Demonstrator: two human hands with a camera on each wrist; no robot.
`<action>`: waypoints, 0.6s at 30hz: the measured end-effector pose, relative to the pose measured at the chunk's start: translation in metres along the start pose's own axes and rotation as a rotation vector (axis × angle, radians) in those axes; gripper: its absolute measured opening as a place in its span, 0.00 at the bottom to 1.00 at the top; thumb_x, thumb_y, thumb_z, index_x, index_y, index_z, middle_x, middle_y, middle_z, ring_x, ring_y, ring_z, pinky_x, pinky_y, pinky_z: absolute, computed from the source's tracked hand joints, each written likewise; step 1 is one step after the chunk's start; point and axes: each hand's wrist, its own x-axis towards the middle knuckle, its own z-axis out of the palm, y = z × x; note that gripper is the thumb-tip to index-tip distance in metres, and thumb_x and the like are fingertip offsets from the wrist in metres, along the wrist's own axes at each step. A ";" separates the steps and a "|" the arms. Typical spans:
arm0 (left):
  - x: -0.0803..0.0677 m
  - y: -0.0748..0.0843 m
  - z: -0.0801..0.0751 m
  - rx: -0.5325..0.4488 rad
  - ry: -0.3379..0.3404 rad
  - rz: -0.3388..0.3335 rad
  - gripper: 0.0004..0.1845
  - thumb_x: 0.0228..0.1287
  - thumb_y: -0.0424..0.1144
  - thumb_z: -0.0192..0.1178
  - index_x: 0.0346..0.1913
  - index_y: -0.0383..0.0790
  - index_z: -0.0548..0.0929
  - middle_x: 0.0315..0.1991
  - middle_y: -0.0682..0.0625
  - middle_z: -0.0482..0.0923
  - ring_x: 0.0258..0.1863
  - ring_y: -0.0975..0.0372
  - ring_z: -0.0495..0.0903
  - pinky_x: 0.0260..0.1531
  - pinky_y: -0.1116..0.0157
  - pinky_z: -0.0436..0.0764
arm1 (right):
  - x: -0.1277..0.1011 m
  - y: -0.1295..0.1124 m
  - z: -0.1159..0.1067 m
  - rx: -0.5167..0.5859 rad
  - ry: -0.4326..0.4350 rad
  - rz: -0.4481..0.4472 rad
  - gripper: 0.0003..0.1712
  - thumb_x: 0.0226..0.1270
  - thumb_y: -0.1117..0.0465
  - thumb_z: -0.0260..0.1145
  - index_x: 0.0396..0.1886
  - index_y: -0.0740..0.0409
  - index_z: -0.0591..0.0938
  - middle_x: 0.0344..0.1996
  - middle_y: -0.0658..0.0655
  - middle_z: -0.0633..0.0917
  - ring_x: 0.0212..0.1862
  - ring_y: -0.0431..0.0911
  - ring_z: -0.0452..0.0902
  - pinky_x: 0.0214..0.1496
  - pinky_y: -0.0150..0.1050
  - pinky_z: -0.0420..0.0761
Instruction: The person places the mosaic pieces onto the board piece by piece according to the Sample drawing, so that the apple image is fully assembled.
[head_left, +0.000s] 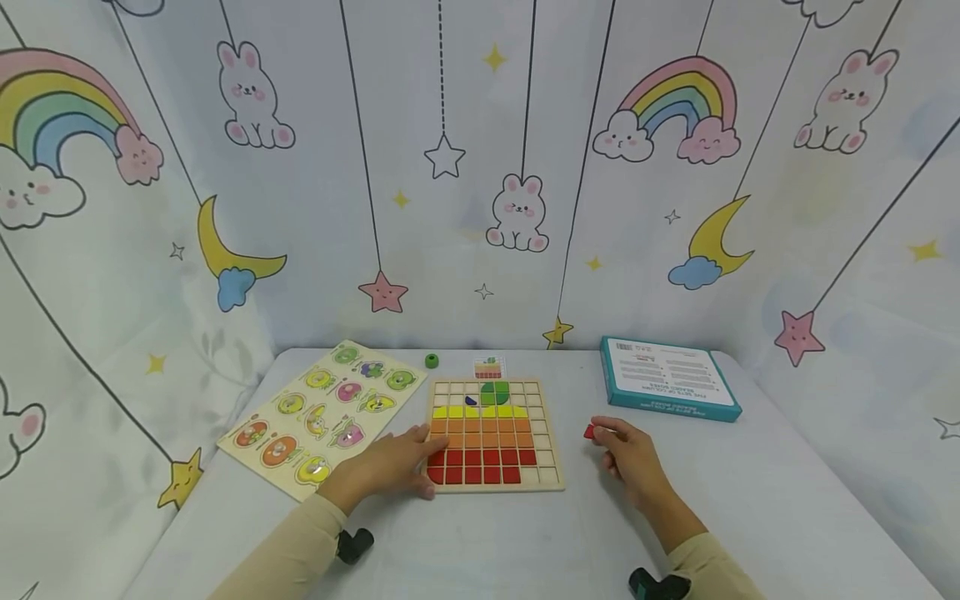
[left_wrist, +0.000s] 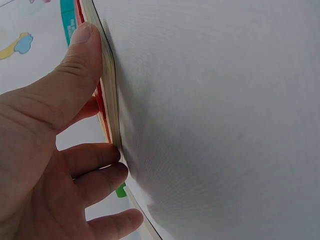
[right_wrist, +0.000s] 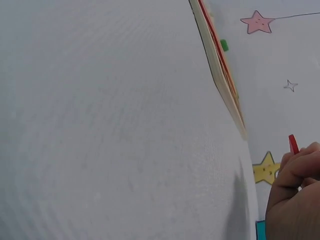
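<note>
A wooden grid board [head_left: 548, 475] lies flat with rows of red, orange and yellow tiles [head_left: 491, 427]. A round green patch [head_left: 494, 393] and a small dark blue piece [head_left: 471, 401] sit near its top. My left hand [head_left: 392, 460] rests at the board's lower left corner, thumb along the front edge and one finger over the tiles. In the left wrist view the other fingers [left_wrist: 95, 159] lie loosely by the side. Right of the board, my right hand [head_left: 633, 460] pinches a small red tile [head_left: 589, 432] between thumb and fingertips, raised above the table.
A fruit-picture board [head_left: 298, 415] lies at an angle on the left, close to the left hand. Behind the grid board are a small pattern card [head_left: 490, 367] and a green bead-like piece [head_left: 431, 361]. A teal box [head_left: 670, 379] lies at the back right.
</note>
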 end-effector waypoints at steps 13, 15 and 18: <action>-0.001 0.001 0.002 -0.009 -0.004 -0.006 0.43 0.56 0.55 0.74 0.75 0.54 0.71 0.78 0.41 0.62 0.77 0.47 0.61 0.73 0.38 0.61 | 0.005 -0.001 0.009 0.163 0.012 0.047 0.23 0.74 0.55 0.67 0.63 0.61 0.80 0.38 0.53 0.86 0.26 0.40 0.72 0.25 0.26 0.72; 0.000 0.000 0.002 -0.004 0.001 -0.001 0.43 0.56 0.55 0.74 0.75 0.54 0.71 0.78 0.41 0.62 0.77 0.47 0.61 0.73 0.39 0.61 | 0.005 -0.002 0.013 0.154 0.000 0.055 0.23 0.75 0.56 0.65 0.65 0.60 0.79 0.39 0.52 0.86 0.27 0.41 0.72 0.25 0.27 0.72; 0.000 -0.001 0.001 0.004 0.006 0.003 0.43 0.56 0.55 0.75 0.75 0.54 0.71 0.78 0.41 0.61 0.78 0.48 0.60 0.74 0.39 0.60 | 0.004 -0.003 0.024 0.133 -0.023 0.069 0.24 0.75 0.57 0.65 0.66 0.60 0.78 0.41 0.54 0.87 0.27 0.41 0.71 0.24 0.27 0.70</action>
